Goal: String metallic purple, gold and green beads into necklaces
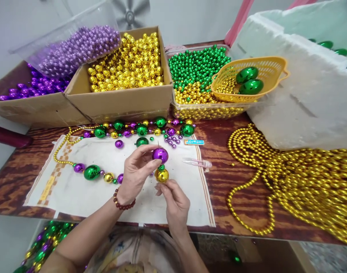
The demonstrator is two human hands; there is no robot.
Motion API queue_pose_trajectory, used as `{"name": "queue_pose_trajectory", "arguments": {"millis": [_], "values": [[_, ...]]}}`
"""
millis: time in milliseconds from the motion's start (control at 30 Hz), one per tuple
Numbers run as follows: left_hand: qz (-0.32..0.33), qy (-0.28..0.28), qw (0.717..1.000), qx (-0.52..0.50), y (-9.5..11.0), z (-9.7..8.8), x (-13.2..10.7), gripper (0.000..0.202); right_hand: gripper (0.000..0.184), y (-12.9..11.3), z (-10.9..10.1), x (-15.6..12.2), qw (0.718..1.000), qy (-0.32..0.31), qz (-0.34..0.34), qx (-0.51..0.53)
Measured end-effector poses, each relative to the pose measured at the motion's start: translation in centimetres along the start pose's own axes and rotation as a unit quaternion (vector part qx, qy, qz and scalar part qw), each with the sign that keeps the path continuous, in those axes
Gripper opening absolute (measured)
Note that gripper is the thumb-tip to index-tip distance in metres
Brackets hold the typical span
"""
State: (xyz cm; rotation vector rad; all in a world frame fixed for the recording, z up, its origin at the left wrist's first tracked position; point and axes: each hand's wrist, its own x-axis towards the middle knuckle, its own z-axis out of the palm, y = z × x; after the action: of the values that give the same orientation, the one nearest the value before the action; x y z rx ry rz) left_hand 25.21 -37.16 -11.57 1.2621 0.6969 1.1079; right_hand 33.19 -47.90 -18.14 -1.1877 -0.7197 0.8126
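My left hand (136,170), with a brown bead bracelet at its wrist, holds a large shiny purple bead (160,155) between thumb and fingers. A thin pointed tip, perhaps a needle, sticks up above it. Directly beneath are a small green bead (161,167) and a gold bead (161,175), in line with the purple one. The fingers of my right hand (176,201) pinch at the underside of the gold bead. A partly strung length with a large green bead (92,172) lies left of my left hand on the white cloth (96,201).
Behind the cloth stand a box of gold beads (119,102), a box of purple beads (28,110) and a tub of green and gold beads (207,112). A yellow basket (247,98) rests on the tub. Gold bead strands (313,185) cover the right side. Clear-handled snips (196,163) lie nearby.
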Motion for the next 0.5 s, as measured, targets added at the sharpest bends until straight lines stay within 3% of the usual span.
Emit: {"name": "queue_pose_trajectory", "arguments": {"millis": [100,200,367,500], "values": [[-0.033,-0.009,0.999,-0.019,-0.4,0.0,0.2,0.028,0.009,0.2,-0.5,0.0,0.998,-0.003,0.054,0.026],[-0.061,-0.022,0.997,-0.030,-1.1,0.3,0.1,0.032,0.014,0.9,-1.0,0.0,0.992,0.048,0.107,0.044],[-0.103,-0.034,0.994,0.003,-1.4,1.1,-0.5,0.033,0.018,1.6,-1.8,0.4,0.991,0.052,0.119,0.037],[-0.098,-0.098,0.989,0.050,-0.6,0.6,0.0,0.035,0.020,1.6,-2.8,0.9,0.992,0.031,0.112,0.050]]}}
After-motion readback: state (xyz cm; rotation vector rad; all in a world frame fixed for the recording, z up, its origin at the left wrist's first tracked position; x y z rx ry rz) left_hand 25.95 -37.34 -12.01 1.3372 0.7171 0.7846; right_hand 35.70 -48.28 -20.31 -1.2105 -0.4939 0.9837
